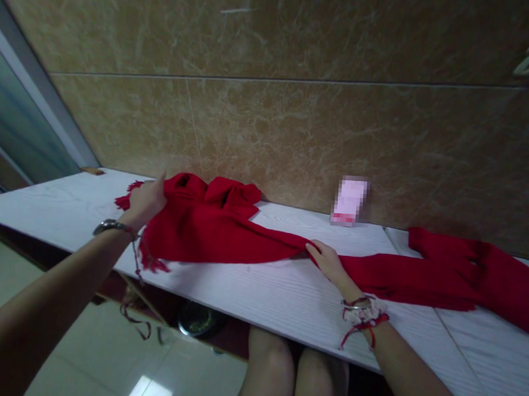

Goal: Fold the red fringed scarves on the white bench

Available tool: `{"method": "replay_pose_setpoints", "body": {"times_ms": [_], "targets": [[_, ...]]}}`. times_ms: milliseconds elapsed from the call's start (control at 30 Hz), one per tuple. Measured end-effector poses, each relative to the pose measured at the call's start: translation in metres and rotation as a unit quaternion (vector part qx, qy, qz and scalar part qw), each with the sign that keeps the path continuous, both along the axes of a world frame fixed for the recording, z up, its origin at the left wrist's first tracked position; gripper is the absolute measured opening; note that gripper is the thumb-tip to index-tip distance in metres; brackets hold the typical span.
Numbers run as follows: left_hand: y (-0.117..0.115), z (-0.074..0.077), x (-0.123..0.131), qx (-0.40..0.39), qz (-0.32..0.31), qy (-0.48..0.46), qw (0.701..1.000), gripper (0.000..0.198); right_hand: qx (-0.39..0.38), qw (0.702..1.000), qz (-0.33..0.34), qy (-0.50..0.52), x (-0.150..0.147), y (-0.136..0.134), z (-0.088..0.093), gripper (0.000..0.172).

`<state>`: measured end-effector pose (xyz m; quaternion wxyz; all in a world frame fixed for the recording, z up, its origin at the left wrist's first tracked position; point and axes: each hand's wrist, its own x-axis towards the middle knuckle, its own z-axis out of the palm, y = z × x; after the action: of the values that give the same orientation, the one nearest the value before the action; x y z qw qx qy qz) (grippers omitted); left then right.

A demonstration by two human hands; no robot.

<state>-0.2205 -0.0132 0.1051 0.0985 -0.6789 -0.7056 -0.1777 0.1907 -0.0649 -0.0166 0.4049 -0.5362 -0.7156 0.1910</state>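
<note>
A long red scarf (226,231) with fringed ends lies stretched across a white wood-grain table (258,293). My left hand (145,201), a watch on its wrist, is closed on the scarf's bunched left end near the fringe. My right hand (327,263), wearing a beaded and red-thread bracelet, rests on the scarf's narrow middle, fingers pinching the cloth against the table. The scarf's right part (475,270) spreads wide toward the table's right side.
A small pink blurred card or box (349,201) leans against the brown marble wall (296,122) behind the scarf. A glass door frame (22,117) stands at left. My knees (281,372) and a dark round object (198,319) show under the table.
</note>
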Motion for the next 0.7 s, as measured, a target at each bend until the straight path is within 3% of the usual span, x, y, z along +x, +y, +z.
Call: {"method": "replay_pose_setpoints", "body": {"times_ms": [67, 167, 300, 400, 567, 700], "targets": [[-0.005, 0.001, 0.010, 0.039, 0.027, 0.029, 0.998, 0.055, 0.005, 1.000, 0.007, -0.020, -0.002, -0.001, 0.001, 0.026], [-0.017, -0.029, 0.047, -0.076, -0.002, 0.012, 0.997, 0.063, 0.034, 0.998, 0.009, -0.053, -0.005, -0.003, -0.001, 0.022], [-0.030, -0.085, 0.094, -0.157, -0.211, 0.062, 0.963, 0.063, 0.069, 0.991, 0.051, -0.105, -0.009, -0.009, -0.002, 0.031], [-0.025, -0.109, 0.098, -0.151, -0.263, 0.073, 0.950, 0.060, 0.077, 0.983, 0.089, -0.140, -0.004, -0.016, 0.002, 0.046], [0.008, -0.120, 0.056, -0.057, -0.295, 0.060, 0.952, 0.063, 0.018, 0.976, 0.116, -0.186, 0.020, -0.026, 0.012, 0.060], [0.022, -0.105, 0.041, -0.022, -0.317, 0.102, 0.943, 0.060, -0.036, 0.967, 0.122, -0.219, 0.036, -0.027, 0.016, 0.045]]}}
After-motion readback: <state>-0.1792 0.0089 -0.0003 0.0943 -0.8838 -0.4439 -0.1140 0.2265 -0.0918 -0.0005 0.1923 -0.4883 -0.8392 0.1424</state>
